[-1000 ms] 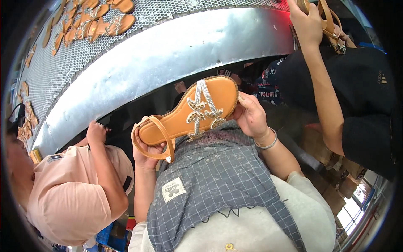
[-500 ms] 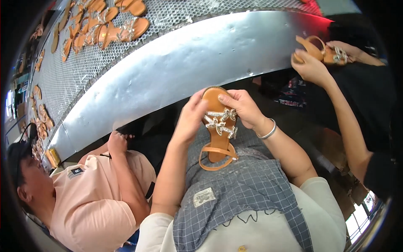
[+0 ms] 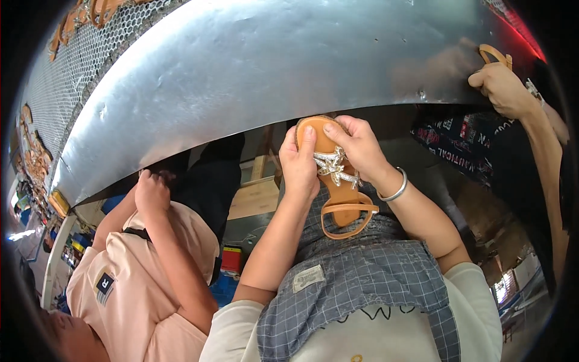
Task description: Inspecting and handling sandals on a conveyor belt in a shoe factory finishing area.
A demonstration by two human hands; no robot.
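Observation:
A tan sandal (image 3: 346, 196) with sparkling jewelled straps is held over my lap, its toe end pointing away and its ankle strap hanging toward me. My left hand (image 3: 300, 164) grips the left side of the front sole, thumb pressed on top. On the other side my right hand (image 3: 360, 148) is closed on the same toe end, its thumb also on the insole. The fingers of both hands are partly hidden under the sole. A silver bangle (image 3: 395, 186) circles my right wrist. Beneath the sandal lies my grey checked apron (image 3: 362, 271).
Ahead runs a metal-edged bench (image 3: 259, 66) with a mesh conveyor (image 3: 90, 72) carrying several sandals. At left sits a co-worker in a peach shirt (image 3: 151, 283), hands near the bench edge. Another person's hand (image 3: 506, 90) holds a tan sandal at right.
The view has shifted, so less of the conveyor shows. My hands still grip the sandal, with the left thumb now on top of its toe end. The right co-worker's sandal is further aside.

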